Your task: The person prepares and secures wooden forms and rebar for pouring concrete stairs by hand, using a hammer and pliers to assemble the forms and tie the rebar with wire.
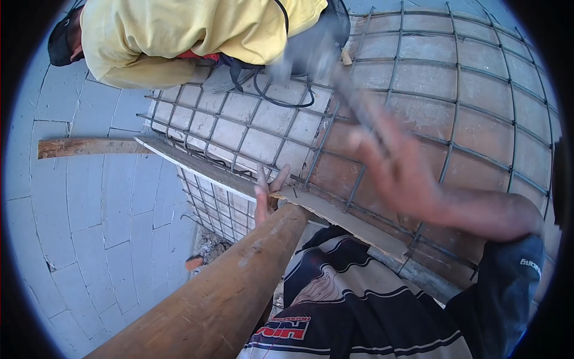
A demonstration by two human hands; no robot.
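Note:
My right hand (397,170) is raised over the rebar grid, its fingers wrapped round the handle of a hammer-like tool (362,110) whose head is smeared by motion. My left hand (267,191) is at the edge of a long board (341,218), by the top end of a round wooden post (239,275). Two of its fingers show apart above the board; the rest is hidden behind board and post. A nail (295,192) stands in the board just right of those fingers.
A co-worker in a yellow shirt (197,30) bends over the rebar grid (457,102) at the upper left. A curved plank (89,147) crosses the grey block wall. Rubble and a brick piece (194,262) lie below left of the board.

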